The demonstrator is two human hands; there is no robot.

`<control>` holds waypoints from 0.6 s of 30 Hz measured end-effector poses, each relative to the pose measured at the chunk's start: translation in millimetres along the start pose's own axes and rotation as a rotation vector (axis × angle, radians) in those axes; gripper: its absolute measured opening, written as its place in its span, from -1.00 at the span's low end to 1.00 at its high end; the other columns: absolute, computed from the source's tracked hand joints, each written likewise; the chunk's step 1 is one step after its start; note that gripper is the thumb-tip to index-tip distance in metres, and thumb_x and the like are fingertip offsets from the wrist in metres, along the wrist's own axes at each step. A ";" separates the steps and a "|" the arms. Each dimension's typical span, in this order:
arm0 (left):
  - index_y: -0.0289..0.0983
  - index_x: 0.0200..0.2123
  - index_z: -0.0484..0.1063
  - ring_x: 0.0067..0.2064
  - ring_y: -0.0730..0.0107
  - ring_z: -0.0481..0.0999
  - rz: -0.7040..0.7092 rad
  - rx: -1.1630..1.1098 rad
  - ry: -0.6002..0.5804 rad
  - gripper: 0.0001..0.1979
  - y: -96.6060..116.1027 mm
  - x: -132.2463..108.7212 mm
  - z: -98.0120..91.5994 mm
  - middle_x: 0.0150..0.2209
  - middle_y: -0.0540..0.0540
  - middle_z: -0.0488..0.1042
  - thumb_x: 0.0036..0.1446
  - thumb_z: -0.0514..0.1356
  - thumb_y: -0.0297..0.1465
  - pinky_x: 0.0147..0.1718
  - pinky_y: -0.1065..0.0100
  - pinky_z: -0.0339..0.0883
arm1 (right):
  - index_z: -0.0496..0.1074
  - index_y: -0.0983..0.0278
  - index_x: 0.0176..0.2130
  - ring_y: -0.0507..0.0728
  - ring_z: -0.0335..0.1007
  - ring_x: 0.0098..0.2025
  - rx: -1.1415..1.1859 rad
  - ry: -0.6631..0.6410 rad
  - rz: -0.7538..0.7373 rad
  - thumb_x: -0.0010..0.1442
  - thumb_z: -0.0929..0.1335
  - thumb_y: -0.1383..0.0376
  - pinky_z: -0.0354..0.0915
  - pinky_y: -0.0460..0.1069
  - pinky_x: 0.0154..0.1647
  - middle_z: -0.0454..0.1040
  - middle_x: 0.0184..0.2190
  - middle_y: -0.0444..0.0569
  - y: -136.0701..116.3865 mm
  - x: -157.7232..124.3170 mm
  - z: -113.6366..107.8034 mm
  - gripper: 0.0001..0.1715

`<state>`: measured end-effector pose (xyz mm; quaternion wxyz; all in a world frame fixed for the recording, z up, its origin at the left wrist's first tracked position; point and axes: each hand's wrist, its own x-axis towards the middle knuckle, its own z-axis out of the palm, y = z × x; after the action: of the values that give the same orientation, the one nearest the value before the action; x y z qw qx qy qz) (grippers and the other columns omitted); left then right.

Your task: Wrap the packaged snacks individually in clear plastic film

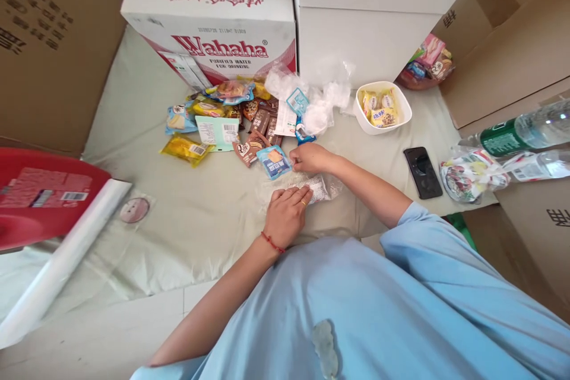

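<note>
L hand (287, 211) w/ red cord bracelet (272, 243) lies flat, unclenched, on clear crinkled plastic (335, 186) & edge of small white printed pkt (319, 189). Just beyond, R hand (313, 158) is curled; can't tell if it grips anything. Flat blue rectangular snack pkt (273, 161) sits just L of it, then glossy brown snack pkts (259, 123), then red-and-white cardboard Wahaha box (218, 27).

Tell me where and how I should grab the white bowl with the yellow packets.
Probably pinch the right rim of the white bowl, coming from the near right. It sits upright and open, with a gap inside that rim beside the yellow packets, while crumpled clear plastic lies to its left and a white box stands behind.
</note>
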<state>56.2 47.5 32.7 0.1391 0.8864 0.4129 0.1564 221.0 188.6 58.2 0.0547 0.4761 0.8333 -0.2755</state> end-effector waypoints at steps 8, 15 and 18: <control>-0.22 0.18 0.54 0.15 0.14 0.56 0.045 0.113 0.063 -0.59 7.3 -1.7 0.2 0.18 -0.17 0.59 0.39 0.05 -0.53 -0.03 0.10 0.30 | 0.54 0.27 -0.16 0.09 0.34 -0.27 -0.134 0.228 -0.258 0.42 0.31 0.29 -0.01 -0.03 -0.36 0.50 -0.07 0.03 -9.5 -58.1 -2.0 -0.80; -0.21 0.20 0.53 0.17 0.13 0.56 0.068 -0.025 0.112 -0.52 1.9 -13.1 8.1 0.13 -0.21 0.62 0.30 0.06 -0.57 0.13 0.04 0.40 | 0.52 0.22 -0.07 0.08 0.28 -0.28 -0.266 0.368 -0.259 0.49 0.21 0.34 -0.06 -0.02 -0.40 0.49 -0.19 -0.02 -19.7 -111.4 55.1 -0.70; -0.17 0.18 0.53 0.22 0.21 0.54 0.113 -0.248 0.170 -0.45 -8.0 -25.6 7.6 0.16 -0.15 0.60 0.21 0.03 -0.61 0.27 0.00 0.37 | 0.52 0.21 -0.02 0.08 0.29 -0.26 -0.209 0.455 -0.229 0.51 0.19 0.32 0.06 -0.04 -0.33 0.49 -0.22 -0.04 -20.7 -111.8 80.4 -0.67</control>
<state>38.0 31.7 18.6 0.2029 0.8680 0.3500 0.2880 250.6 54.0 38.5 -0.1167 0.4203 0.8964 -0.0785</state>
